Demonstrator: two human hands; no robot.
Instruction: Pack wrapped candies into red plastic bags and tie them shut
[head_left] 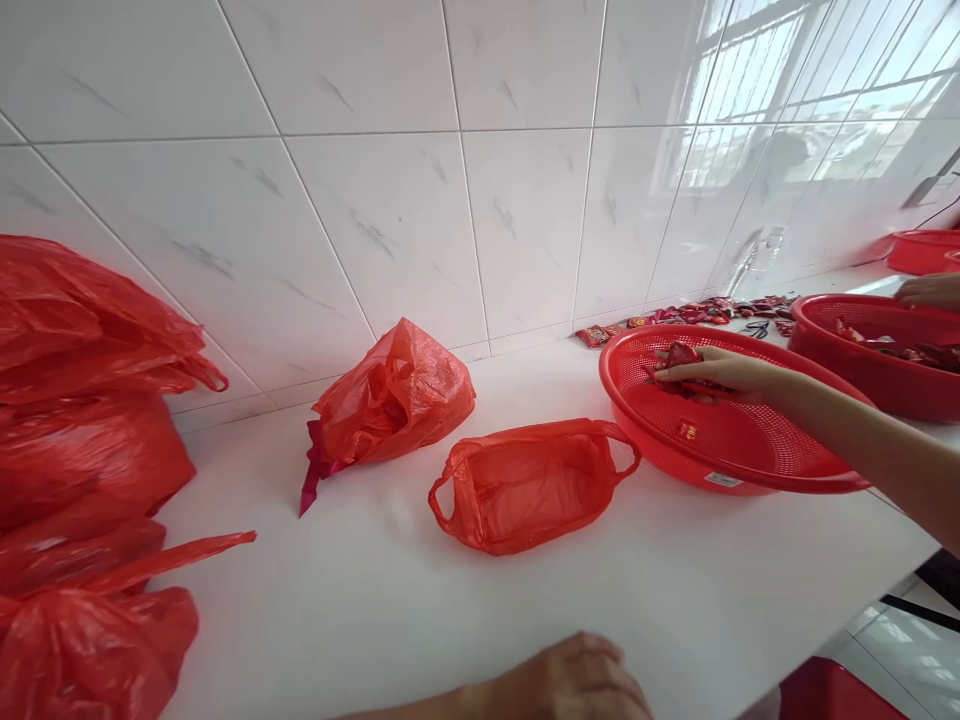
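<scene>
- The open red bag (544, 490), the centre of my clock, lies on the white table (360, 610).
- Towards two o'clock, the worker's right hand (716, 372) grips red packets (681, 354) inside the red basket (780, 440).
- At six o'clock I see the left hand (577, 682), fingers bent; whether it's closed on anything, I can't tell.
- Ten o'clock: a crumpled bag (409, 395) near the tiled wall (375, 220).
- Nine o'clock: bulging bags (82, 460), piled up.

1. Bright, soft daylight; a window's reflection (754, 95) glares on the upper-right tiles (525, 210).
2. Faint, soft shadows on the table (337, 610).
3. Mostly sharp, with wide-angle stretching toward the edges.
</scene>
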